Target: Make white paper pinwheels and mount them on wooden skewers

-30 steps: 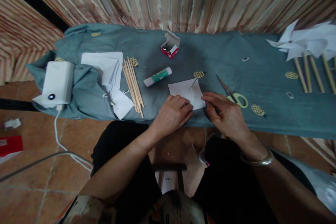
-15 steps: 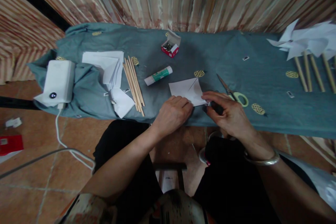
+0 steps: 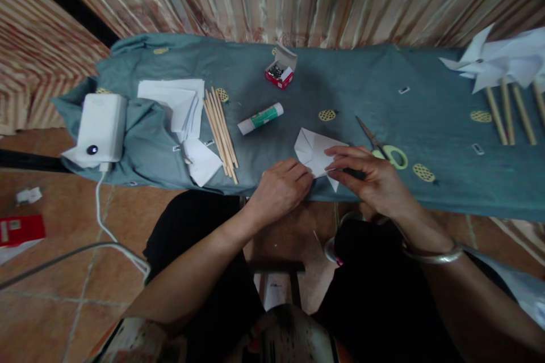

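Observation:
A white sheet of paper [image 3: 317, 150] with cuts and creases lies near the table's front edge, between my hands. My left hand [image 3: 283, 184] is closed at its lower left edge, fingers curled against the paper. With thumb and fingers my right hand [image 3: 361, 170] pinches the paper's right side, and a small pointed flap shows below the fingers. Just right of that hand rest scissors [image 3: 385, 150] with pale green handles, blades pointing away. A green and white glue stick [image 3: 260, 118] lies to the upper left of the paper.
A red box of small metal pins [image 3: 280, 71] stands open at the back. To the left are wooden sticks [image 3: 220, 133], folded papers [image 3: 174, 96] and a white power bank [image 3: 102, 127] with a cable. White paper pinwheels [image 3: 485, 65] on sticks lie at the far right.
The paper has turned, its creased corner now pointing up and left. My right hand has shifted its hold onto the paper's right side; my left hand stays near the lower edge.

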Motion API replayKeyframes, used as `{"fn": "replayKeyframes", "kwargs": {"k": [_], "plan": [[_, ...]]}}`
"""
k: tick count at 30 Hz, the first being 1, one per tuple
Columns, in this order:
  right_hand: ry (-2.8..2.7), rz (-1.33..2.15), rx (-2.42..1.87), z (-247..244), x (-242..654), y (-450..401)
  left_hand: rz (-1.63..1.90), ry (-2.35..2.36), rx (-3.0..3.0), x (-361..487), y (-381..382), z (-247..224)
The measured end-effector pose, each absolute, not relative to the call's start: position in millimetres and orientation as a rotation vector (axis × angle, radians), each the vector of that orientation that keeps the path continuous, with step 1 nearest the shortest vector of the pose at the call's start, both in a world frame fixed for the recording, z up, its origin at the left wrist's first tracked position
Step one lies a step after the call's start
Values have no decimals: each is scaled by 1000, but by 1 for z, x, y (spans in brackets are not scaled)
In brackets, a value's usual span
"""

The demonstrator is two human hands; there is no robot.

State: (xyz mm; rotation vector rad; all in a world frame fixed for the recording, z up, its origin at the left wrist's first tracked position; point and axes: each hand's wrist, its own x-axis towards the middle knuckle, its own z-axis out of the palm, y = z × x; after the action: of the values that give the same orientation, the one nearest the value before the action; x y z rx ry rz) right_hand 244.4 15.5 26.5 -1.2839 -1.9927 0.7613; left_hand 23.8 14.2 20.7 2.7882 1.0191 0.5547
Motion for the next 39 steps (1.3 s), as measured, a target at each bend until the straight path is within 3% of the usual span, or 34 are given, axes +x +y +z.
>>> {"fn": "replayKeyframes", "kwargs": {"k": [39], "plan": [[-1957, 594, -1457, 19, 225, 20, 783, 957, 2557, 28, 13, 11]]}}
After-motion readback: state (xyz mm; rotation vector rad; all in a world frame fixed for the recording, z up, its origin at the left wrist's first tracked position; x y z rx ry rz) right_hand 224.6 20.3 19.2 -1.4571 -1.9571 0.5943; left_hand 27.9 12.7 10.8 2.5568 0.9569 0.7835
